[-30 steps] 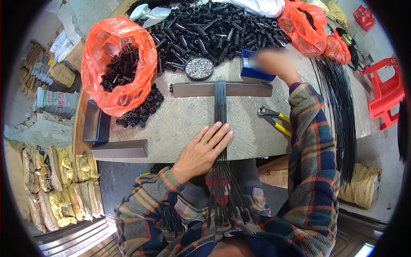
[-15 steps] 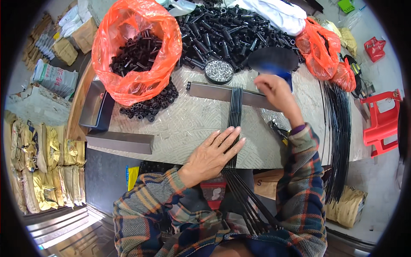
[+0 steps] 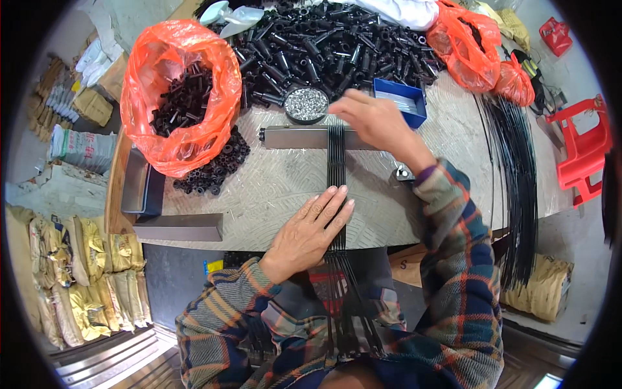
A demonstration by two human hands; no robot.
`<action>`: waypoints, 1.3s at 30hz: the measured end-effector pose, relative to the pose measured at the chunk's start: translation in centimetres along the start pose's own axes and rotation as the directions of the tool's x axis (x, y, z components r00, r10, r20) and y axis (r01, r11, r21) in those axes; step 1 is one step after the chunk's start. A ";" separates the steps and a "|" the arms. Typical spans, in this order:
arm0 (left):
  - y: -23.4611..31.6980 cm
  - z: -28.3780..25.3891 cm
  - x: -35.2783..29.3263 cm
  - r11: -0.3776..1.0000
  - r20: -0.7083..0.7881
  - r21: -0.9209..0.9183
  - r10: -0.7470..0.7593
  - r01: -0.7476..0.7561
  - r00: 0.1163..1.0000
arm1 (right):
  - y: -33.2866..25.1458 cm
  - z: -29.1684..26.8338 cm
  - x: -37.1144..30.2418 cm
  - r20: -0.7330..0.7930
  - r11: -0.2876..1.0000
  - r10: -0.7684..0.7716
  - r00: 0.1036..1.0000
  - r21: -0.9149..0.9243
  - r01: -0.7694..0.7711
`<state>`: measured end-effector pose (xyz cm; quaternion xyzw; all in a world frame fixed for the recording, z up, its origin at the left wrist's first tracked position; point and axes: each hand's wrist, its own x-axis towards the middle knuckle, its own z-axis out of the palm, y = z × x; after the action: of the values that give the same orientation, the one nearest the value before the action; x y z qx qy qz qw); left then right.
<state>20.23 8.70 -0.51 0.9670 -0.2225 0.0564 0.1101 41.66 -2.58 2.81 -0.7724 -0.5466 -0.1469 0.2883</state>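
My left hand (image 3: 308, 233) lies flat with fingers stretched across a row of thin black rods (image 3: 337, 170). The rods' far ends rest on a long grey metal bar (image 3: 291, 137), and their near ends hang past the table edge over my lap. Above the bar, my right hand (image 3: 382, 126) reaches leftward, fingers extended and slightly bent, with nothing visible in them. Its fingertips are beside a round black dish (image 3: 306, 120) of small silvery pieces. A blue box (image 3: 414, 118) with clear sticks stands just beyond that hand.
An orange bag (image 3: 227, 84) of black parts stands left, with black rings (image 3: 214, 175) beside it. Black tubular parts (image 3: 311, 48) heap behind. Left are an open bin (image 3: 144, 194) and another bar (image 3: 184, 227). More rods (image 3: 518, 194) overhang at right. A red stool (image 3: 583, 152) is beyond.
My right hand has moved left from near the blue box to the dish. The dark disc over the blue box is no longer seen there. My left hand stays on the rods.
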 end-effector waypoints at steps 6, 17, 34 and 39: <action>0.4 0.2 0.5 0.998 -0.006 -0.056 -0.024 0.024 1.000 | 2.0 0.8 0.8 0.145 0.967 -0.084 0.986 -0.225 0.116; 0.6 -0.5 0.8 0.994 0.017 -0.109 -0.017 0.018 1.000 | 2.2 -1.6 -4.5 0.106 0.974 0.171 0.980 -0.170 -0.151; 0.8 -0.3 0.8 0.999 0.033 0.014 -0.053 0.052 0.998 | 2.2 -0.8 -4.6 0.049 0.972 0.154 0.987 -0.187 -0.142; 0.7 -0.1 0.7 0.998 0.026 0.030 -0.047 0.046 0.999 | 2.1 -0.8 -4.4 0.069 0.968 0.162 0.984 -0.203 -0.145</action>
<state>20.50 7.80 -0.18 0.9741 -0.2005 0.0443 0.0945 42.07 -6.93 0.48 -0.8428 -0.4795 -0.1445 0.1973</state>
